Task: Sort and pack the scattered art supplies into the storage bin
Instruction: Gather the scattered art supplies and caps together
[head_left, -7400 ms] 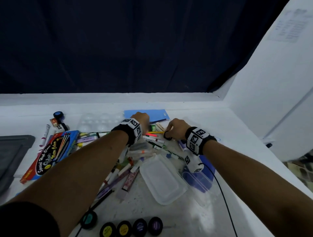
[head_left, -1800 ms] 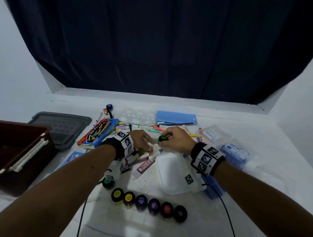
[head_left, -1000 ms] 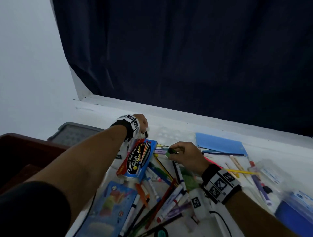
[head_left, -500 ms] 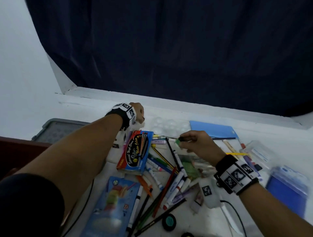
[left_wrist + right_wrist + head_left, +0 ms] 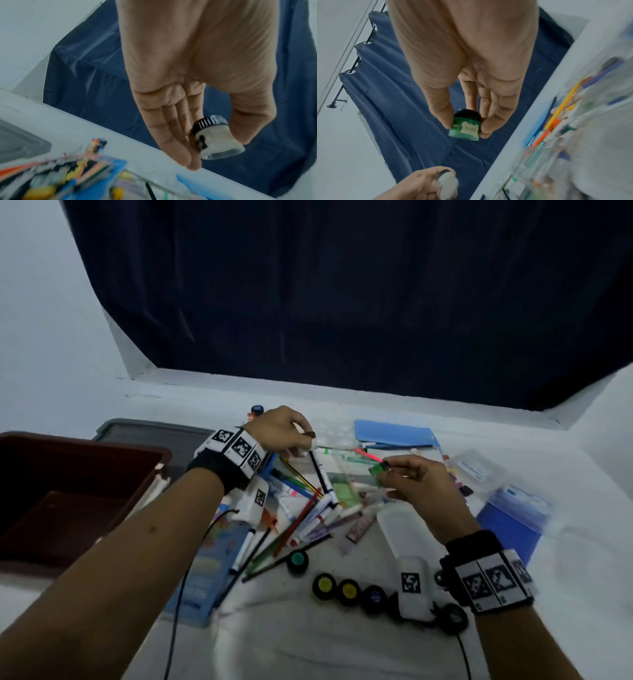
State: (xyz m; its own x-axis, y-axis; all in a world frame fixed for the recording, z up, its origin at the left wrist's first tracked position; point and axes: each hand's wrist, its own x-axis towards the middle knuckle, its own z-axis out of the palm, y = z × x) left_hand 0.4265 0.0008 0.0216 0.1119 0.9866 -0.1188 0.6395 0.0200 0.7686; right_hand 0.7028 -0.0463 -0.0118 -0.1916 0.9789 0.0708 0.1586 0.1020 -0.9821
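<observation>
Closest to the person, a row of small paint pots (image 5: 323, 586) with black lids and coloured centres stands on the white table (image 5: 325, 645), and a teal-topped one (image 5: 297, 561) stands a little apart, at the near end of the heap of markers and pencils (image 5: 308, 515). To the left of these the brown storage bin (image 5: 68, 498) sits open, with a grey lid (image 5: 150, 436) lying flat beyond it. Above the heap the right hand (image 5: 416, 484) holds a green paint pot (image 5: 464, 127) in the air; the right wrist view shows the thumb on one side and the fingers on the other, pinching its body below the black cap, and a pale label where I can perhaps read "POSTER", though it is blurred. The head view shows this pot only as a small green spot. Further away, the left hand (image 5: 279, 431) is lifted over the far side of the heap. The left wrist view shows what the head view hides: a white paint pot (image 5: 216, 138) with a ribbed black cap, gripped between the thumb and the fingers lying close together. A blue folder (image 5: 394, 434) lies near the far edge of the table, and behind it hangs a dark blue curtain (image 5: 342, 302).
</observation>
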